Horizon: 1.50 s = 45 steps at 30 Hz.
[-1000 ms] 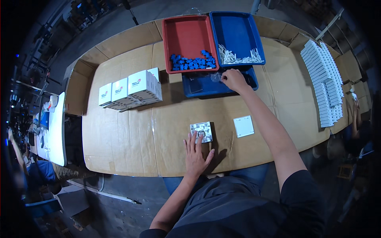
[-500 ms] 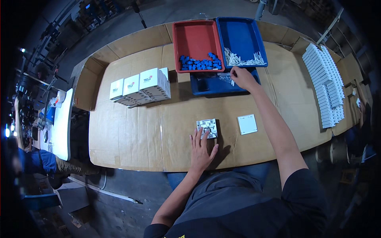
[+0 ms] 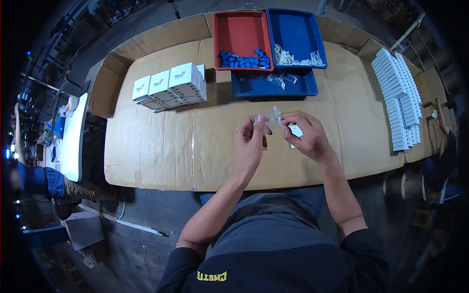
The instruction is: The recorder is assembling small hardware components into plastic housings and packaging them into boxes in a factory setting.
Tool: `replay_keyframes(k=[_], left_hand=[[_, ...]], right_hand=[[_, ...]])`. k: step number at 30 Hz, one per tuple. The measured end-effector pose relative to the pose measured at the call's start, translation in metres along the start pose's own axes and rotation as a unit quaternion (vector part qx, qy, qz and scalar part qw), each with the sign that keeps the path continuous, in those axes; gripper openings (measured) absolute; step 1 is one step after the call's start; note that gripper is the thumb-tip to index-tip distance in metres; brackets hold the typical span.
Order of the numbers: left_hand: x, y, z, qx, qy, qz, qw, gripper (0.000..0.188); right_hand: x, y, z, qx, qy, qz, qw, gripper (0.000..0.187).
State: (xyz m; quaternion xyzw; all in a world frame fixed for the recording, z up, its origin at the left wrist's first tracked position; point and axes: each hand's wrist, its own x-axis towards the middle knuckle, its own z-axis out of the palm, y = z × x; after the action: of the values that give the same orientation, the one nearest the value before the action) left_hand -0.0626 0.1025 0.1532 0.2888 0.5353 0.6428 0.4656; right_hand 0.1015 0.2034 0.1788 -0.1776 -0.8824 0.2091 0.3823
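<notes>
Right hand (image 3: 312,136) has swung back from the lower blue tray (image 3: 305,87) to meet the left hand (image 3: 250,142). Fingertips of both pinch a small clear bag (image 3: 275,115) between them; pulling too hard could tear it and spill any contents. Beneath the right fingers lies a white panel (image 3: 296,130), partly blocked by that hand. Farther out, white boxes (image 3: 172,85) stand leftward, a red tray (image 3: 241,36) ahead.

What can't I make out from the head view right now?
All in the head view:
Clear plastic: anything inside too small to tell, partly covered by left grip and right grip.
White flat piece: full outline hidden behind the right grip.
Lower blue tray: far part hidden by red tray and upper blue tray.
Person at right: cut off by the picture's dark rim.
</notes>
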Motion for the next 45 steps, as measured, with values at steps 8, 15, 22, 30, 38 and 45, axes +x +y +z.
replay_keyframes(k=[8, 15, 22, 30, 38, 45], left_hand=[[-0.015, -0.008, -0.008, 0.019, 0.066, 0.093, 0.993, 0.03], [-0.029, -0.01, -0.012, 0.068, 0.055, 0.115, 0.989, 0.031], [-0.031, -0.017, -0.025, 0.028, 0.073, 0.07, 0.994, 0.028], [-0.072, -0.018, -0.024, 0.302, 0.042, 0.307, 0.902, 0.02], [-0.084, -0.033, -0.035, 0.359, 0.021, 0.311, 0.88, 0.021], [-0.095, -0.036, -0.028, 0.24, 0.016, 0.209, 0.948, 0.011]], right_hand=[[-0.019, -0.018, 0.005, 0.392, 0.15, 0.311, 0.853, 0.017], [-0.019, -0.028, 0.026, 0.41, -0.012, 0.391, 0.824, 0.016], [-0.029, -0.043, 0.031, 0.439, 0.005, 0.436, 0.786, 0.016], [-0.058, -0.054, 0.046, 0.386, 0.081, 0.452, 0.8, 0.013], [-0.077, -0.073, 0.052, 0.494, 0.055, 0.49, 0.716, 0.01], [-0.079, -0.078, 0.046, 0.469, 0.051, 0.472, 0.745, 0.01]])
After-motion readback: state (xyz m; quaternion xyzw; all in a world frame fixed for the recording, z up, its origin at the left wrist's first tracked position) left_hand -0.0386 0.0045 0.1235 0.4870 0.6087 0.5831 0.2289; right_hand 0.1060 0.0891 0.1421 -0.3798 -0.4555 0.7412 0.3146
